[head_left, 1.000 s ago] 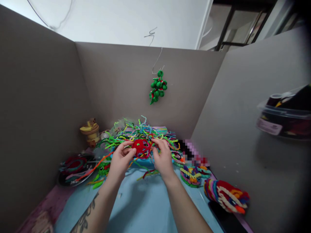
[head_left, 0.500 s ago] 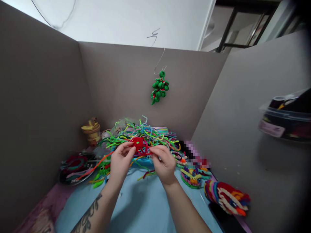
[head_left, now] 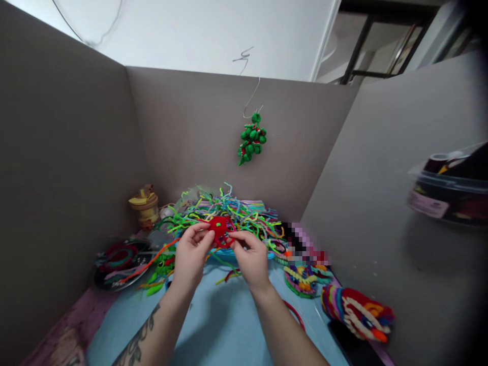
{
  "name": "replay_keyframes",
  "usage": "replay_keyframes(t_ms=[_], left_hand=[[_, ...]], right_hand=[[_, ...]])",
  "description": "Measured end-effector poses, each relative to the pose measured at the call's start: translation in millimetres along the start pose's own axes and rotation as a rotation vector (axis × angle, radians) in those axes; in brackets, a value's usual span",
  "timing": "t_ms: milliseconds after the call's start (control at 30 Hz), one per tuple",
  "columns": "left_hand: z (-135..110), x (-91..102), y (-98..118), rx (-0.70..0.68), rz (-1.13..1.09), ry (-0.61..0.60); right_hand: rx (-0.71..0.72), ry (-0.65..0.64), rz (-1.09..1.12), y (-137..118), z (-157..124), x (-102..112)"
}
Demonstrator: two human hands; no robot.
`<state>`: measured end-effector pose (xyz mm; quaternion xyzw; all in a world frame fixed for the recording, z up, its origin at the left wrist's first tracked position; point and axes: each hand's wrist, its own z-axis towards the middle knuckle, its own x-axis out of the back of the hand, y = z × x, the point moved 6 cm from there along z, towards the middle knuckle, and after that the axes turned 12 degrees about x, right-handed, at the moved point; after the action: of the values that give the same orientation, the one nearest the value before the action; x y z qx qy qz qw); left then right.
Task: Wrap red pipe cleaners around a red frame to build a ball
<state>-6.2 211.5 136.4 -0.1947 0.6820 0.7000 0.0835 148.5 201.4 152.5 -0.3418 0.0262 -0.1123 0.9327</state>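
Between my hands is a small red piece (head_left: pixel 218 230) of looped chenille stem with a green spot in its middle. My left hand (head_left: pixel 193 250) pinches its left edge between thumb and fingers. My right hand (head_left: pixel 250 255) is closed at its right side, with thumb and forefinger together on a red chenille stem; the fingertips partly hide the exact grip. A red length of stem (head_left: pixel 296 314) curves out beside my right forearm. Right behind the piece lies a heap of multicoloured chenille stems (head_left: pixel 229 203), partly covered by my hands.
Grey panels (head_left: pixel 183 127) enclose the blue work surface (head_left: pixel 224 325). A green and red ornament (head_left: pixel 252 137) hangs on a wire. At left are a dark round tray (head_left: pixel 122 259) and a yellow container (head_left: pixel 145 206); at right, colourful chenille pieces (head_left: pixel 358 310) and a clear bin (head_left: pixel 450 190).
My right hand has moved slightly left, closer to the red piece, which now faces me more squarely. The red stem's length has come into view beside my right forearm.
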Motion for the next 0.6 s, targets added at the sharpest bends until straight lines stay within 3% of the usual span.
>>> replay_keyframes(t_ms=[100,200,300,500,600], left_hand=[[-0.7,-1.3,-1.3,0.025,-0.024,-0.010],[-0.6,-1.1,-3.6,0.046,-0.037,0.005],[-0.3,-1.3,-5.9,0.062,-0.068,0.015],[-0.8,-2.1,-6.4,0.069,-0.216,0.045],[-2.5,-2.3,-6.2,0.050,-0.236,0.069]], right_hand=[[-0.164,0.006,0.091,9.4,-3.6,-5.8],[-0.196,0.047,0.072,13.9,-8.1,-6.9],[-0.098,0.089,-0.051,11.6,-12.2,-5.2],[0.242,-0.067,-0.276,-12.9,-12.5,-15.1],[0.282,-0.100,-0.322,-19.7,-12.1,-18.9]])
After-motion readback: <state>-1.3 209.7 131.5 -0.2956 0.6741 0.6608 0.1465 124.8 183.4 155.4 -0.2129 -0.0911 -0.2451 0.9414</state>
